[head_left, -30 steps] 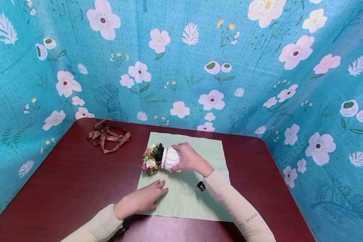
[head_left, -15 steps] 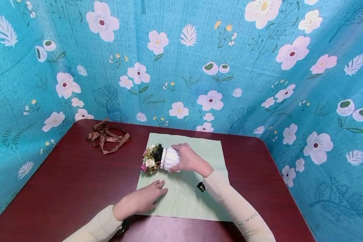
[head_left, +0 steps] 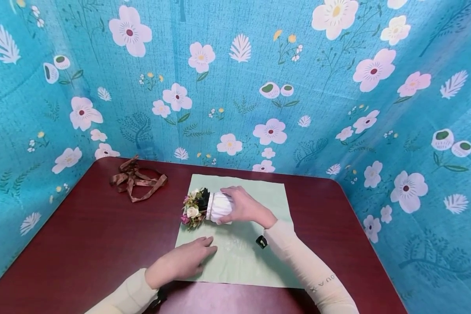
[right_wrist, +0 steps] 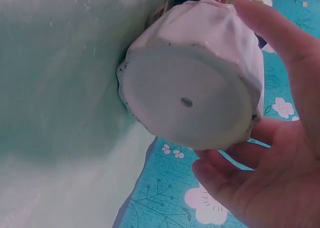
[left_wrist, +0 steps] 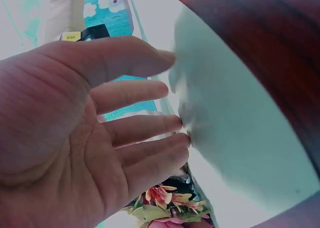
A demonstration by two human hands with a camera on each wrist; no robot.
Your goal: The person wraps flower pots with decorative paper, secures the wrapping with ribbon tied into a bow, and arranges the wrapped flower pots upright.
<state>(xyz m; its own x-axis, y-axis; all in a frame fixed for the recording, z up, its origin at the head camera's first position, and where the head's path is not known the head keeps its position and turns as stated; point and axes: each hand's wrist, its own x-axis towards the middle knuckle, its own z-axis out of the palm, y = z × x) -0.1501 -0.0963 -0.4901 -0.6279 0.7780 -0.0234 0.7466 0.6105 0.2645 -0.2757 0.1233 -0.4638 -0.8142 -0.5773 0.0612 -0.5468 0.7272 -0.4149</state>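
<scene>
flowerpot point(head_left: 218, 207): lying sideways on green sheet point(head_left: 251, 261), within right hand point(head_left: 244, 206)
right hand: clamped around flowerpot
left hand point(head_left: 183, 260): fingers slightly apart, fingertips touching sheet

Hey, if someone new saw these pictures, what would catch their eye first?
Probably the blue flowered cloth filling the background behind the table. Next, the white pot of flowers, tipped sideways over the pale green sheet in the person's right grip. Then the brown ribbon, loosely heaped near the table's far left corner.

the left grip point(head_left: 185, 260) is nearly straight-fingered while the right grip point(head_left: 246, 206) is curled.
</scene>
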